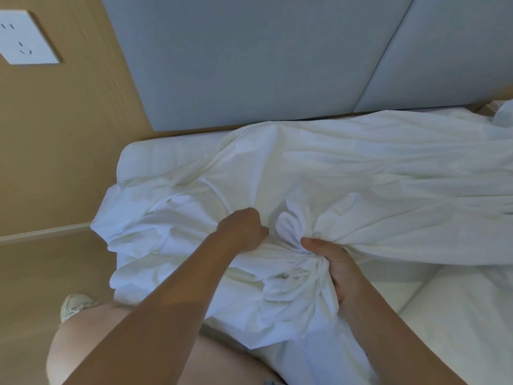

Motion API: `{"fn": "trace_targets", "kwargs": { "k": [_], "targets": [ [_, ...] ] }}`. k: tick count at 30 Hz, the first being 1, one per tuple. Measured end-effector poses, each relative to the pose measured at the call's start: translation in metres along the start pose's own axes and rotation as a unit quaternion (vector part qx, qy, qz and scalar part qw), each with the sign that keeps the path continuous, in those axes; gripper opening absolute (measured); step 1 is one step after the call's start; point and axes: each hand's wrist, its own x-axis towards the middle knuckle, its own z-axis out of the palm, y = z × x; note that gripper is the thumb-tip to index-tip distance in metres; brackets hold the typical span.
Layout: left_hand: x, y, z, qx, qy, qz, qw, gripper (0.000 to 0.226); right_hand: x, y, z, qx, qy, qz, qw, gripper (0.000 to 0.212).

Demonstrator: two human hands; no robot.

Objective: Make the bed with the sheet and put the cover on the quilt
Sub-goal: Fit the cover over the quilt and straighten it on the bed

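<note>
Both my left hand [241, 230] and right hand [337, 263] have fingers curled tight into a bunch of white cloth [291, 276] — sheet or cover, I cannot tell — heaped on the bed [155, 158] near its head. It seems light and limp; a hem or corner would hold better.

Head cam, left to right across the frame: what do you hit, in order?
wall socket → shoe → left hand → right hand. Both hands grip the white bedding, which spans most of the width and so is left out of the order.
</note>
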Motion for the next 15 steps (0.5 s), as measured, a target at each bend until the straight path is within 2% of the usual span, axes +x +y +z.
{"fn": "trace_targets", "kwargs": {
  "k": [1,5,6,9,10,12,13,15],
  "targets": [
    [-0.001,0.001,-0.001,-0.046,0.001,-0.004,0.999,0.045,0.003,0.001,0.001,-0.004,0.007,-0.004,1.000,0.089],
    [-0.008,0.014,0.007,-0.176,-0.122,-0.048,0.976,0.067,0.011,0.003,0.002,0.013,0.016,-0.005,1.000,0.063],
    [-0.006,0.014,0.011,-0.216,-0.136,-0.070,0.964,0.064,0.011,0.004,0.003,0.016,0.008,-0.004,1.000,0.058],
    [-0.003,0.015,0.012,-0.341,-0.140,-0.134,0.920,0.038,0.010,0.004,0.002,0.022,-0.017,-0.006,1.000,0.037],
    [-0.003,0.017,0.010,-0.349,-0.130,-0.136,0.918,0.031,0.009,0.003,0.002,0.023,-0.022,-0.012,0.999,0.040],
    [-0.001,0.026,0.005,-0.394,-0.055,-0.108,0.911,0.025,0.010,0.001,0.001,0.039,-0.038,-0.022,0.998,0.064],
    [-0.001,0.031,0.000,-0.448,-0.007,-0.077,0.891,0.027,0.010,-0.001,0.001,0.048,-0.043,-0.024,0.998,0.073],
    [-0.002,0.053,-0.012,-0.497,0.081,0.020,0.864,0.023,0.010,-0.004,0.001,0.048,-0.059,-0.026,0.997,0.074]
  ]
}}
